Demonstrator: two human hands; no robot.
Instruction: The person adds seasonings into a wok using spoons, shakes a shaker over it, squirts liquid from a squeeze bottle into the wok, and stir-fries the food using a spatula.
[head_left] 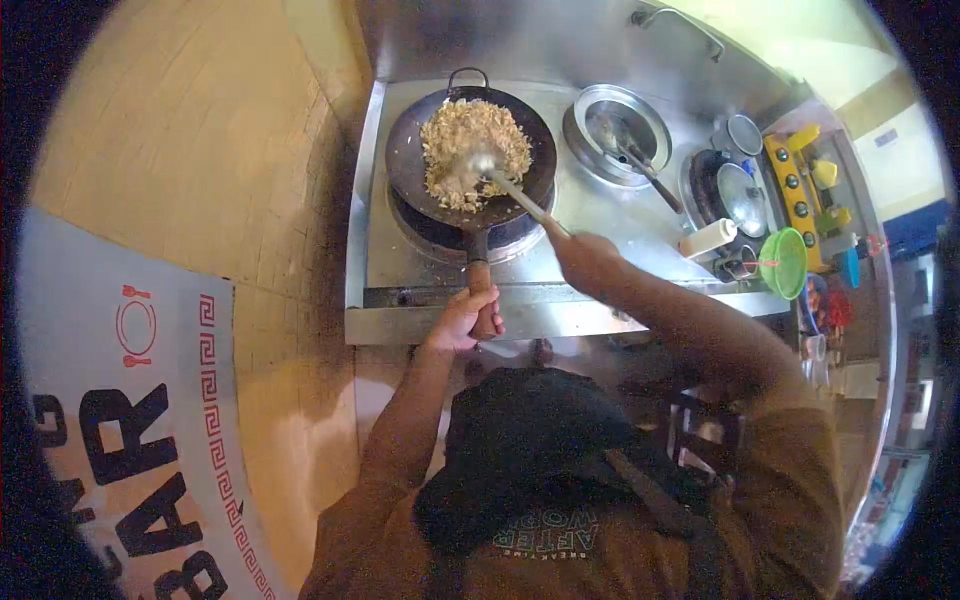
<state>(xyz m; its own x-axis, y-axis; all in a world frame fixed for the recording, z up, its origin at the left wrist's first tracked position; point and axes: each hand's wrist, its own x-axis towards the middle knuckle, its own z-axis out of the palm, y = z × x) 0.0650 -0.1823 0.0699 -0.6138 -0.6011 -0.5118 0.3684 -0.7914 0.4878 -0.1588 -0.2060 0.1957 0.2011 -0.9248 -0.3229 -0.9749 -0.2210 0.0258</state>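
A dark wok [405,165] sits on the burner at the left of the steel stove, with a heap of fried rice [480,135] in it. My left hand [467,318] is wrapped round the wok's wooden handle [480,280]. From the right, my right hand [588,262] grips the end of a long metal ladle [525,203]. The ladle's head lies in the rice and is blurred by motion.
Right of the wok stands a round metal pot [575,125] with another ladle [655,185] across it. Farther right are a squeeze bottle [708,239], a green basket [783,263], a lidded pan [741,195] and a yellow stove [795,195]. A steel wall rises behind.
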